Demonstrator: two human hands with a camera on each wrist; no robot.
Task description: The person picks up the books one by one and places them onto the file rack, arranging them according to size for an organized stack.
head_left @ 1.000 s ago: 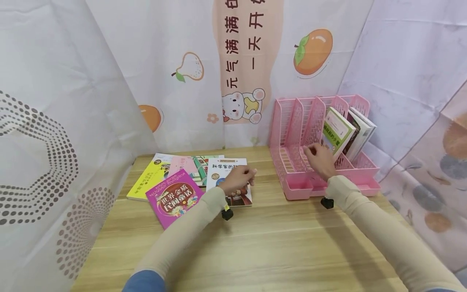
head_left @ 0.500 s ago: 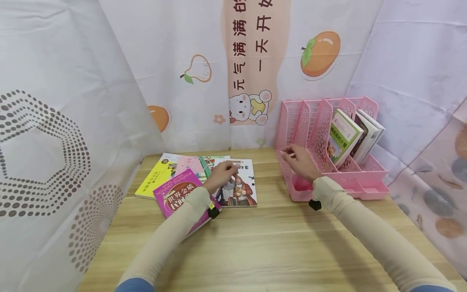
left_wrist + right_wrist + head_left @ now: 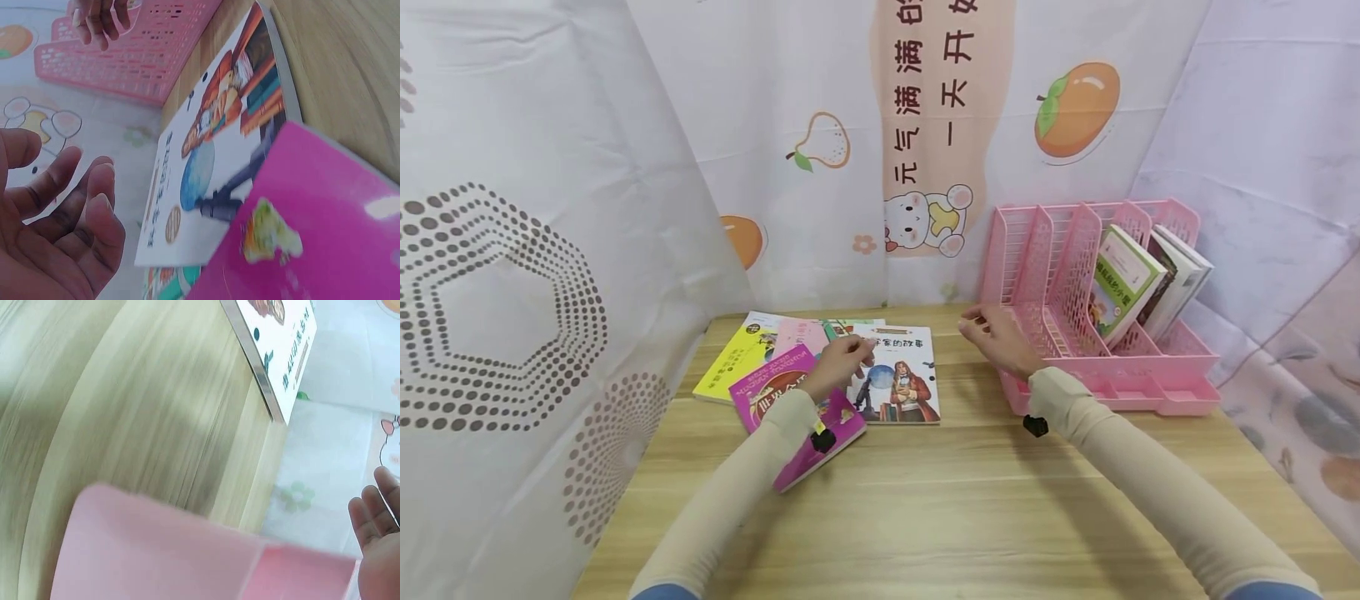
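Observation:
My left hand (image 3: 838,367) hovers over the purple book (image 3: 805,467) and the left edge of a white book (image 3: 898,375). Its fingers (image 3: 103,206) are loosely bent and hold nothing in the left wrist view. A man in a red coat is printed on the white cover. To the right, my right hand (image 3: 1000,340) is beside the left end of a pink file rack (image 3: 1120,367), with nothing in its grasp. In the right wrist view its fingers (image 3: 375,512) extend above the rack's pink edge.
A yellow book (image 3: 733,362) and a pink book (image 3: 799,333) lie partly under the purple one. A green book (image 3: 1122,287) and several others lean in the rack's right slots. A printed cloth (image 3: 820,250) hangs behind the wooden table (image 3: 910,517).
My right hand has moved left from the rack's middle to its left end. My left hand has shifted left from the white book toward the purple book. The head view has turned slightly left.

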